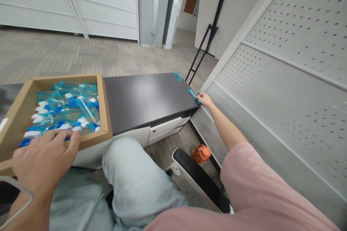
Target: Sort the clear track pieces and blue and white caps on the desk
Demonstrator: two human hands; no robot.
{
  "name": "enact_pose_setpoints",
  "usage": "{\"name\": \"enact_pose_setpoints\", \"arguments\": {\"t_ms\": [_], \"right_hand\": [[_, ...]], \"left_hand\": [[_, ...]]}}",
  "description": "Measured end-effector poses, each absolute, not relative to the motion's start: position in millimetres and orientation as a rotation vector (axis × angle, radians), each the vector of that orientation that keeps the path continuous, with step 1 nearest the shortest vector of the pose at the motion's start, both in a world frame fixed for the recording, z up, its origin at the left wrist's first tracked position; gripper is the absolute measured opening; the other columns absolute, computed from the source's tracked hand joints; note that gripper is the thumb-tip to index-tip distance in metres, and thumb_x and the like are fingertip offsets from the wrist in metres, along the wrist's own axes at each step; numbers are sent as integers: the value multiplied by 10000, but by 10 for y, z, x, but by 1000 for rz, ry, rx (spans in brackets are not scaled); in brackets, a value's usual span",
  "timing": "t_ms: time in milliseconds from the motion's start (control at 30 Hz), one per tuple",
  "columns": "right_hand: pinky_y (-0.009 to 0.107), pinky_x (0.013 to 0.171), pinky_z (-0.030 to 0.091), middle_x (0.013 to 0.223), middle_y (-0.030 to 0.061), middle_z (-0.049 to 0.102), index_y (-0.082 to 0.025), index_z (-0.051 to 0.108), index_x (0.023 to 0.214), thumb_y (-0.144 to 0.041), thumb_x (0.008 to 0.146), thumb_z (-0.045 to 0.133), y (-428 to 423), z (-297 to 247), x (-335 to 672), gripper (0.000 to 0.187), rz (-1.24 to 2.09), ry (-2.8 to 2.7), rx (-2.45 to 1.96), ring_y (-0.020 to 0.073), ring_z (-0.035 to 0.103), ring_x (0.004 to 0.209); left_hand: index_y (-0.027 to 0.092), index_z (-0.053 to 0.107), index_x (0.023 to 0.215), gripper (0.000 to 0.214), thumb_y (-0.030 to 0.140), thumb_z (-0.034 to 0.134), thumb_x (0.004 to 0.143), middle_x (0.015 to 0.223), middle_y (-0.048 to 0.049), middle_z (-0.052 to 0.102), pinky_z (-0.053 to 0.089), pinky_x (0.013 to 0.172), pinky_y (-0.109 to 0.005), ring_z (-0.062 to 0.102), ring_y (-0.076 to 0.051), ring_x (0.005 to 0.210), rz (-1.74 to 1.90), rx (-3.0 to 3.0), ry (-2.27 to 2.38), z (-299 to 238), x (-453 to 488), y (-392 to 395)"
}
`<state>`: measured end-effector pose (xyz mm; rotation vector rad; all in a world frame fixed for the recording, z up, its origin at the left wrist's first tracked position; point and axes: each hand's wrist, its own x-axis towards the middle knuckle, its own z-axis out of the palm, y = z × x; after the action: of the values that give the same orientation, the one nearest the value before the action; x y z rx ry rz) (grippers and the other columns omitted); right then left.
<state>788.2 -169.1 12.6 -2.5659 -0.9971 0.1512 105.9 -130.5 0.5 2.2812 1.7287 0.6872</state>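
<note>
My left hand (pixel 45 158) rests on the near rim of a cardboard box (pixel 104 106), fingers curled over the edge and touching the blue and white pieces inside. The box is full of several clear blue packets with white and blue caps (pixel 66 110). My right hand (pixel 205 99) is stretched out to the far right edge of the dark cabinet top (pixel 146 97), fingers pinched on a clear blue packet (pixel 193 94) lying there. Another blue packet (pixel 178 76) lies further back on the same edge.
The cabinet has white drawers (pixel 168 127) below. A black chair armrest (pixel 199 178) and an orange bottle (pixel 201 153) sit by my right side. A perforated white panel (pixel 284 86) stands on the right; a black stand (pixel 203 48) leans behind.
</note>
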Motion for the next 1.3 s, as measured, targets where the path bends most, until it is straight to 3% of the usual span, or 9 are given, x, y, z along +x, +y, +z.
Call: {"name": "enact_pose_setpoints", "arguments": {"t_ms": [167, 300, 467, 567, 733, 833, 1000, 1167, 1300], "right_hand": [[391, 914, 578, 798, 104, 798, -273, 660, 685, -249, 883, 730, -1683, 179, 7812, 211, 118, -1021, -2526, 305, 766, 934], [458, 809, 506, 612, 79, 658, -330, 542, 536, -221, 889, 750, -1687, 262, 7760, 424, 113, -1076, -2461, 276, 628, 710], [523, 755, 459, 518, 8, 484, -366, 453, 466, -264, 819, 824, -1612, 393, 7769, 522, -24, -998, -2388, 259, 467, 589], [526, 802, 488, 619, 59, 586, -366, 465, 551, -296, 894, 816, -1436, 494, 7568, 495, -98, -1020, -2285, 288, 561, 670], [485, 916, 556, 966, 124, 761, -279, 745, 884, -369, 972, 793, -958, 672, 6452, 134, 32, -1634, -1862, 294, 684, 881], [501, 1002, 556, 1102, 112, 783, -276, 822, 1096, -483, 1022, 778, -659, 704, 5447, 225, 128, -2066, -1476, 315, 702, 1017], [584, 1113, 478, 1267, 107, 820, -317, 842, 1315, -449, 1105, 695, -251, 486, 3950, 288, 217, -2367, -1254, 386, 640, 1227], [668, 1158, 422, 1304, 121, 841, -337, 913, 1226, -400, 1021, 802, -46, 159, 3378, 241, 302, -2405, -1374, 464, 528, 1382], [658, 1154, 421, 1223, 106, 864, -330, 928, 1210, -346, 972, 818, 6, 39, 3422, 262, 417, -2298, -1366, 448, 514, 1374]], "left_hand": [[294, 704, 1022, 361, 499, 414, 1086, 1204, -128, 788, 367, 871, -464, 665, -419, 1092, 687, 2504, 1981, 121, 1182, -1353], [284, 785, 946, 421, 496, 461, 1112, 1194, -159, 805, 376, 904, -482, 673, -404, 1084, 738, 2379, 1924, 228, 1245, -1357], [277, 820, 968, 420, 459, 482, 1136, 1223, -184, 808, 429, 969, -548, 690, -416, 1115, 722, 2324, 1943, 248, 1297, -1348], [272, 818, 996, 410, 439, 480, 1156, 1215, -167, 808, 454, 987, -550, 707, -408, 1152, 705, 2340, 1965, 219, 1312, -1342], [272, 804, 1076, 310, 428, 545, 1147, 1232, -152, 793, 461, 1034, -527, 700, -388, 1207, 753, 2339, 1958, 173, 1310, -1318], [248, 781, 1080, 293, 420, 552, 1144, 1264, -166, 785, 449, 1029, -525, 690, -388, 1223, 740, 2340, 1971, 159, 1307, -1307], [247, 776, 1063, 274, 394, 562, 1152, 1285, -147, 788, 446, 997, -505, 706, -354, 1210, 754, 2388, 1976, 149, 1310, -1306], [237, 777, 1022, 310, 404, 557, 1163, 1278, -160, 789, 455, 1004, -509, 712, -354, 1196, 728, 2406, 1969, 142, 1313, -1301], [240, 790, 1063, 321, 427, 552, 1172, 1287, -170, 785, 470, 1028, -521, 706, -368, 1208, 744, 2405, 1925, 130, 1305, -1295]]}}
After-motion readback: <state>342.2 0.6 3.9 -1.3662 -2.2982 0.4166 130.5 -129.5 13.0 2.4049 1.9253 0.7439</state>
